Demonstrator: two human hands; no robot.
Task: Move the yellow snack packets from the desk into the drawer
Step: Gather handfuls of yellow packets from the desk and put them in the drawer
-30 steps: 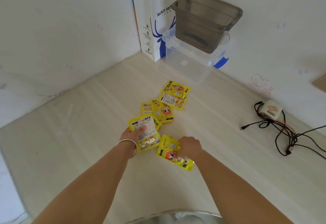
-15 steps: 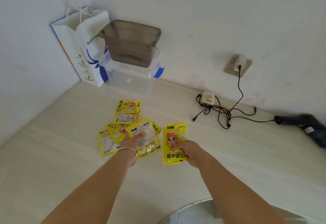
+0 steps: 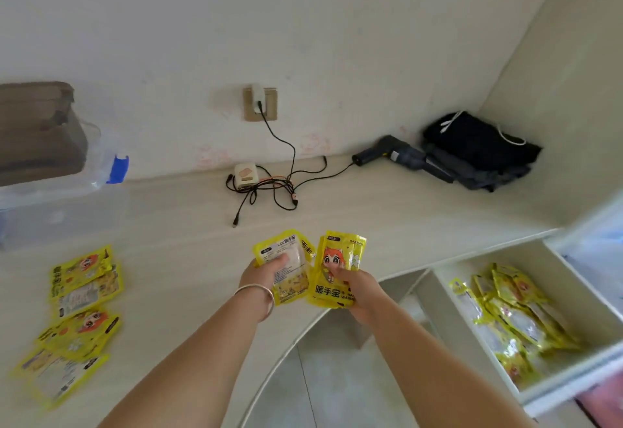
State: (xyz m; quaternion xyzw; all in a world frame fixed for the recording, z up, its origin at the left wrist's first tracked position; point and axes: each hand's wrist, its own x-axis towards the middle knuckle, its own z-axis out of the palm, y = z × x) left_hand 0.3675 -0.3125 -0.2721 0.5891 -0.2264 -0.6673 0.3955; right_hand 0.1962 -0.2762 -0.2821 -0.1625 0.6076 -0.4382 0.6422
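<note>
Down to the right of both hands lies the open drawer (image 3: pixel 438 296), nearer the right hand (image 3: pixel 354 287), which grips a yellow packet (image 3: pixel 337 269) as the left hand (image 3: pixel 264 272) grips another packet (image 3: pixel 290 262).

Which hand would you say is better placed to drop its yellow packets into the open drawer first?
Probably the right hand: it grips its yellow packets on the side nearer the open drawer, at lower right. The left hand, holding other packets, would have to cross over it.

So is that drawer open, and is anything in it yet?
Open. The drawer is pulled out at lower right, and yellow packets already lie piled inside it.
</note>
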